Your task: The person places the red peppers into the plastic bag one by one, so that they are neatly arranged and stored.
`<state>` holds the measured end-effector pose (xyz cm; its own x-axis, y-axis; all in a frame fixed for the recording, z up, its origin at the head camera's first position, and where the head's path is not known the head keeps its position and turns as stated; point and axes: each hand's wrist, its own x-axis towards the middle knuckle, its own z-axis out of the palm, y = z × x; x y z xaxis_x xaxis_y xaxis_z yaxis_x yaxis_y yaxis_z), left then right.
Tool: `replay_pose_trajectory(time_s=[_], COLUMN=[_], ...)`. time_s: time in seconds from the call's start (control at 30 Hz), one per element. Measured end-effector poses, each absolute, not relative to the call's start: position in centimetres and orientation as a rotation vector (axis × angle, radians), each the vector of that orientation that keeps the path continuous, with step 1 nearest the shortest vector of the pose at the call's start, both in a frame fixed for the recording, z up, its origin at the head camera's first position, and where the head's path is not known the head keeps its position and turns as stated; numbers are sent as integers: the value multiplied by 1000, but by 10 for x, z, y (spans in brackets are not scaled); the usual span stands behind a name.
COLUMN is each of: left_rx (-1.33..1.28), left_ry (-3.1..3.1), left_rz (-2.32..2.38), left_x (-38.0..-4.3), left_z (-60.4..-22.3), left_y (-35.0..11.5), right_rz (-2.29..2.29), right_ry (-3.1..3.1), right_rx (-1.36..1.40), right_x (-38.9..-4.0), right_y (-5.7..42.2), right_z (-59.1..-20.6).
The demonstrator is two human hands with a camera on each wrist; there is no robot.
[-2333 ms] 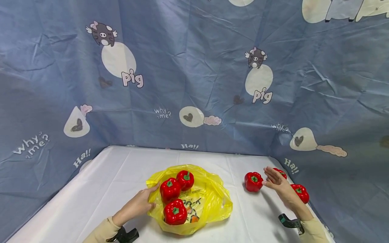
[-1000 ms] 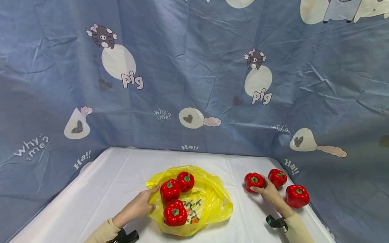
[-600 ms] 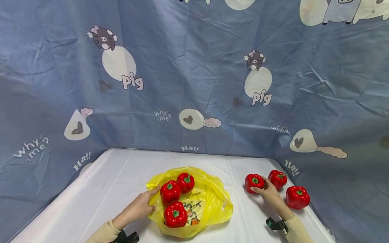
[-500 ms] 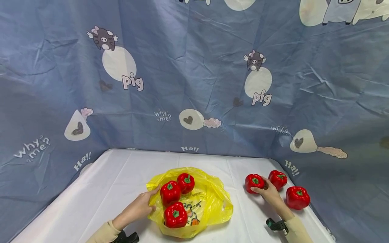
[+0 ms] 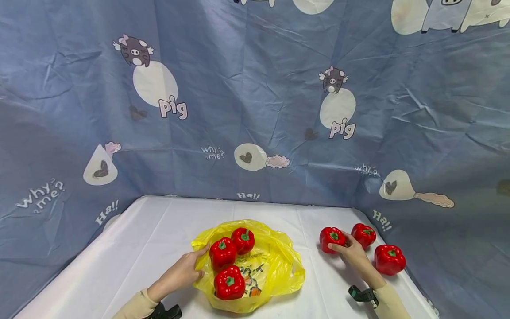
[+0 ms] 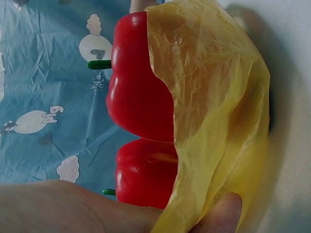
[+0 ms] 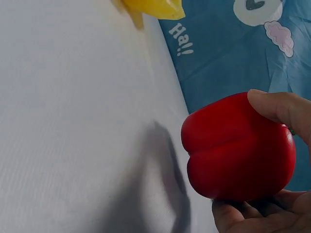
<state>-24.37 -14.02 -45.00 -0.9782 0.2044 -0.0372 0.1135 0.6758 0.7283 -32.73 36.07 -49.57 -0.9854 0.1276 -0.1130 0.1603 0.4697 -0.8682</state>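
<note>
White surface: toward its right edge, the right hand grips a red pepper; the left hand pinches a yellow bag.

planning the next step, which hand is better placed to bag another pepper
Probably the right hand: it grips a red pepper, while the left hand holds the edge of the yellow bag.

White-covered table, faint straight creases running across its top, far corners rounded; yellow plastic bag lies directly on it near the middle, mouth open upward, rim crumpled. Toward the right edge sit two red bell peppers, far pepper and near pepper, just apart; third pepper left of them, contact with the cover unclear.
</note>
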Motion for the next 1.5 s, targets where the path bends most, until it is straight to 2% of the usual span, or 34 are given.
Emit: replay_pose_trajectory(time_s=[0.73, 1.5], left_rx=[247, 255], left_ry=[2770, 2745], left_rz=[1179, 1193], left_x=[-243, -245], left_z=[-449, -449], left_y=[-139, -139], right_rz=[-1623, -1732], right_ry=[2638, 2522], right_rx=[49, -122], right_x=[-314, -305], right_y=[321, 279], right_z=[-454, -446])
